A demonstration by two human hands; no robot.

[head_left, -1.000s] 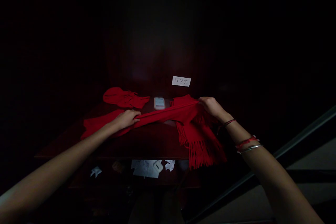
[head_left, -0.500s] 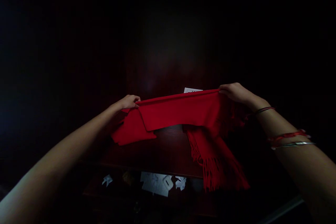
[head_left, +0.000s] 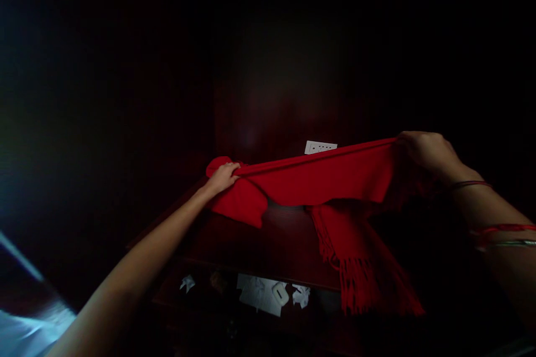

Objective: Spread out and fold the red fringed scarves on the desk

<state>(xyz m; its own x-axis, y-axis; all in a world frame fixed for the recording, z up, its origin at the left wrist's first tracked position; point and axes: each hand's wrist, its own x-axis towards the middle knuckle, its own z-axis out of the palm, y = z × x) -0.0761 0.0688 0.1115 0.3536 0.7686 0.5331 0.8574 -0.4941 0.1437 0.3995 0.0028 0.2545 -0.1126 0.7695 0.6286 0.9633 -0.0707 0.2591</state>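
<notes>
Below the tabletop's near edge: white sheet, white rounded case at its right corner. Red fringe hangs over that edge. Above the tabletop, a red scarf spans the person's hands, upper edge taut. Left hand pinches its left end; right hand grips the opposite end, fingertips obscured. Step, as judged: spreading the scarf by its edge; next move calls for even tension. Behind the tabletop: socket plate, partly covered.

Red cloth, upper edge taut and higher at right, lower edge slack above a dark tabletop
</notes>
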